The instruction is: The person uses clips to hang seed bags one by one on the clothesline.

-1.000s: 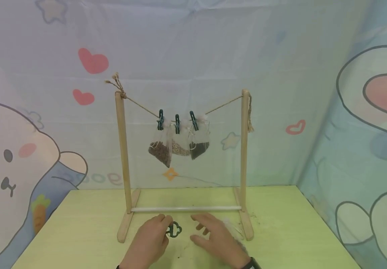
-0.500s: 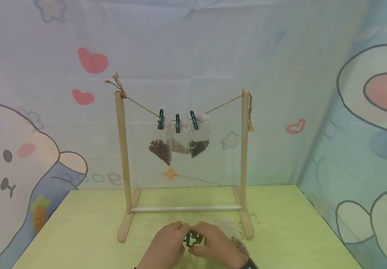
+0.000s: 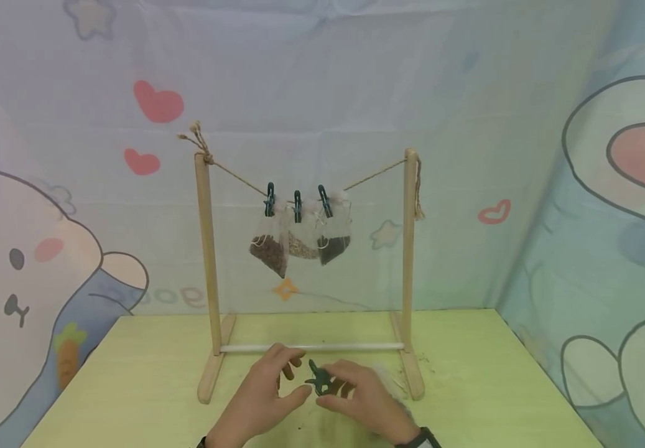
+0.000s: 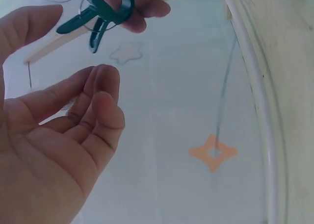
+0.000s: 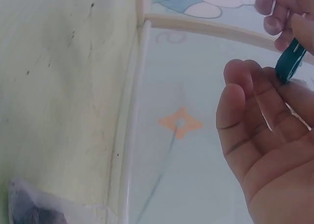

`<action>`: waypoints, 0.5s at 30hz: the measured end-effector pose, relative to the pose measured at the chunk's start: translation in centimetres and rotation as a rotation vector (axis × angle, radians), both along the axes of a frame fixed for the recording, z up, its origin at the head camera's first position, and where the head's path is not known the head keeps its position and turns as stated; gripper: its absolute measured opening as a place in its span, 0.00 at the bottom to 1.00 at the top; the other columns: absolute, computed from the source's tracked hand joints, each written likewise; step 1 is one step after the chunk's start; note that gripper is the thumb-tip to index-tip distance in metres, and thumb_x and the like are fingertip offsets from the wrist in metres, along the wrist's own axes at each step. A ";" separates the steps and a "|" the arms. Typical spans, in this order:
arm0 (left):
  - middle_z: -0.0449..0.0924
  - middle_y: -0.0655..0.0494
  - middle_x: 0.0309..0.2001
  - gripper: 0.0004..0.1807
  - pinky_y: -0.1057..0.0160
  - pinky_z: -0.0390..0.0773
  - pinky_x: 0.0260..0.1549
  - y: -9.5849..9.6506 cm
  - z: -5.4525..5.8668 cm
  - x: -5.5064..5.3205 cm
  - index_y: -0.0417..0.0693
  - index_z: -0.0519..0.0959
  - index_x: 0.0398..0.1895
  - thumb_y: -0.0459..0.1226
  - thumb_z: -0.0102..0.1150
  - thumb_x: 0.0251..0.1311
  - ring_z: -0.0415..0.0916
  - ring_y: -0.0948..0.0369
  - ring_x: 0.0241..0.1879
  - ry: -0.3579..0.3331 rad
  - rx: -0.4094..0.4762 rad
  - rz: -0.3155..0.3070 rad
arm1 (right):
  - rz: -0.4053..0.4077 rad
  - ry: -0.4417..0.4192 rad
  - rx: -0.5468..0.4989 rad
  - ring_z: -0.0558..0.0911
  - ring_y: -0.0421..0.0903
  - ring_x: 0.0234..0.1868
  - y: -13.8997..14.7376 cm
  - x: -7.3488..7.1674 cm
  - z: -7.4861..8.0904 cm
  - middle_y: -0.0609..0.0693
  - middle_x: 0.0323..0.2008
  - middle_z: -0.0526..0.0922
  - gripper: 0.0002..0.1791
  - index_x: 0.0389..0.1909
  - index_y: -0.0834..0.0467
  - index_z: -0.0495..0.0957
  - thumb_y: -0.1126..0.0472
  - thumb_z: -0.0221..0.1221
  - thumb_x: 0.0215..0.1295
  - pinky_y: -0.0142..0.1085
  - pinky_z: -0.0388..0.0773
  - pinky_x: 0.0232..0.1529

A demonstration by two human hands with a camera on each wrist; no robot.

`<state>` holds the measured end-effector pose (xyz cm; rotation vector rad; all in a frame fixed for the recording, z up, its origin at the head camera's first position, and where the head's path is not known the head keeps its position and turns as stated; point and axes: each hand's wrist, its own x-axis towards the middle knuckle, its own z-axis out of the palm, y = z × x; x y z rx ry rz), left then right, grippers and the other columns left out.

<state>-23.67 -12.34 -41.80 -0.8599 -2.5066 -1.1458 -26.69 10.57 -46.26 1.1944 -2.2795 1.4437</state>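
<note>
A dark green clothespin (image 3: 320, 376) is held above the table by my right hand (image 3: 366, 398), pinched between its fingers and thumb. In the left wrist view the clothespin (image 4: 100, 13) points its two handle ends toward my left hand. My left hand (image 3: 266, 389) is just left of it, fingers bent loosely and thumb spread apart, with nothing in its grasp. Seen from the right wrist, the clothespin (image 5: 291, 61) lies against the right index finger. A sheer drawstring bag (image 3: 392, 381) with dark contents lies on the table, partly hidden behind the right hand.
Ahead stands a wooden frame (image 3: 407, 249) with a white crossbar (image 3: 311, 348) low down. From its twine (image 3: 238, 176) hang several green clothespins and sheer bags of brown (image 3: 270, 254), pale (image 3: 302, 247) and dark (image 3: 333, 249) grains. A printed cloth backs the table.
The clothespin was in my left hand, came right to meet the right hand, and is now in the right hand's fingers. My left hand has let go and drawn back left.
</note>
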 end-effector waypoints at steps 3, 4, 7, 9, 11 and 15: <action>0.79 0.54 0.49 0.19 0.65 0.78 0.32 -0.4 -0.2 -0.2 0.49 0.78 0.62 0.41 0.66 0.70 0.75 0.64 0.40 -0.022 0.068 -0.083 | 0.071 -0.035 -0.036 0.85 0.38 0.38 0.0 0.2 0.3 0.56 0.46 0.87 0.18 0.58 0.59 0.83 0.62 0.68 0.68 0.36 0.85 0.35; 0.79 0.54 0.49 0.19 0.65 0.78 0.32 -0.4 -0.3 -0.3 0.50 0.79 0.61 0.41 0.66 0.70 0.76 0.64 0.39 -0.027 0.087 -0.107 | 0.092 -0.051 -0.043 0.85 0.39 0.39 0.0 0.2 0.3 0.57 0.47 0.87 0.19 0.58 0.59 0.82 0.62 0.68 0.69 0.37 0.86 0.36; 0.81 0.53 0.47 0.18 0.66 0.79 0.31 -0.5 -0.5 -0.6 0.49 0.80 0.60 0.42 0.65 0.71 0.77 0.66 0.38 -0.048 0.131 -0.148 | 0.137 -0.097 -0.056 0.86 0.40 0.41 0.0 0.3 0.4 0.58 0.49 0.86 0.19 0.60 0.60 0.81 0.64 0.66 0.70 0.39 0.86 0.39; 0.81 0.54 0.46 0.18 0.66 0.78 0.32 -0.5 -0.5 -0.6 0.48 0.80 0.60 0.42 0.65 0.71 0.77 0.67 0.38 -0.090 0.158 -0.148 | 0.148 -0.114 -0.060 0.85 0.41 0.43 0.0 0.3 0.4 0.59 0.50 0.86 0.19 0.61 0.61 0.81 0.65 0.65 0.71 0.39 0.86 0.41; 0.81 0.54 0.46 0.18 0.67 0.79 0.33 -0.5 -0.5 -0.6 0.47 0.81 0.60 0.42 0.65 0.71 0.77 0.67 0.38 -0.123 0.177 -0.142 | 0.150 -0.122 -0.061 0.85 0.40 0.43 0.0 0.3 0.4 0.59 0.51 0.86 0.19 0.61 0.61 0.80 0.64 0.65 0.71 0.39 0.86 0.42; 0.81 0.53 0.46 0.17 0.67 0.79 0.34 -0.4 -0.3 -0.5 0.45 0.81 0.58 0.41 0.65 0.71 0.77 0.66 0.38 -0.138 0.209 -0.142 | 0.138 -0.130 -0.059 0.85 0.40 0.43 0.0 0.3 0.5 0.59 0.52 0.86 0.19 0.61 0.62 0.80 0.63 0.65 0.71 0.39 0.86 0.42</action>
